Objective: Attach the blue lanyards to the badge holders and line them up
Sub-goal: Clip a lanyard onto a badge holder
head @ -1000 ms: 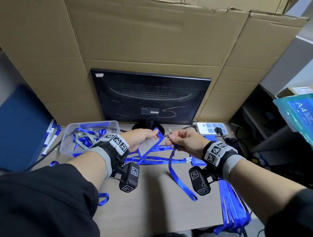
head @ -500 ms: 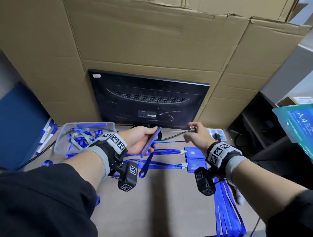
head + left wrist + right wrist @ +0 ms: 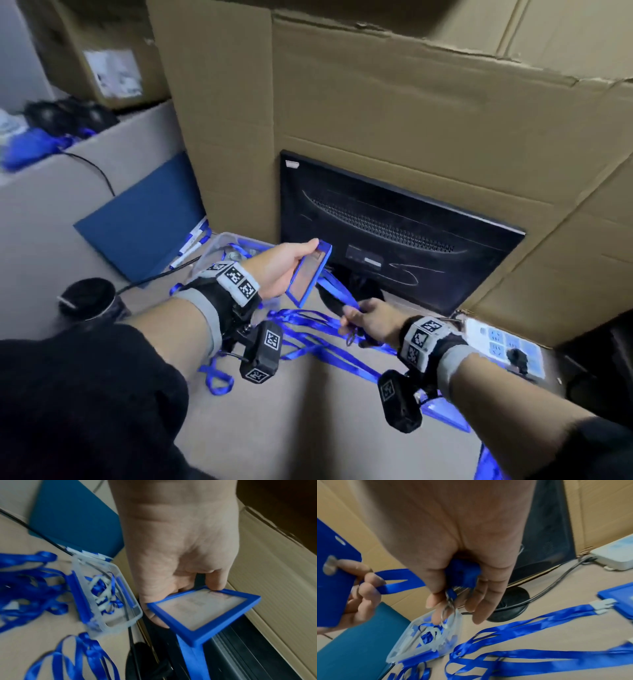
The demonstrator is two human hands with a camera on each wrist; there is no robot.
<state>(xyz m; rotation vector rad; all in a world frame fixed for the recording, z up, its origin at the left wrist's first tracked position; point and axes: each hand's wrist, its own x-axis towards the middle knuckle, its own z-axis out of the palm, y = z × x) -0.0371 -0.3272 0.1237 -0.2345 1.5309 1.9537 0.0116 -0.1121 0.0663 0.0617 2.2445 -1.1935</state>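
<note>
My left hand [image 3: 291,269] holds a blue-framed badge holder [image 3: 308,274] up in front of the monitor, thumb on top and fingers behind it. In the left wrist view the badge holder [image 3: 204,609] shows its clear window, and a blue strap [image 3: 193,660] hangs from its lower corner. Just below and to the right, my right hand [image 3: 354,320] grips that blue lanyard [image 3: 397,582] near its metal clip [image 3: 449,601]. Several more blue lanyards [image 3: 308,329] lie spread on the desk. A finished badge holder [image 3: 618,599] with its lanyard lies at the right.
A clear plastic box [image 3: 222,245] with lanyard pieces sits behind my left wrist. The back of a black monitor [image 3: 394,233] and cardboard sheets [image 3: 376,102] close the far side. A power strip [image 3: 503,346] lies right, a black cup [image 3: 89,298] and blue folder [image 3: 144,219] left.
The view has swung left. My left hand has lifted the badge holder higher. My right hand has come back from its far reach by the monitor to the strap just under the holder.
</note>
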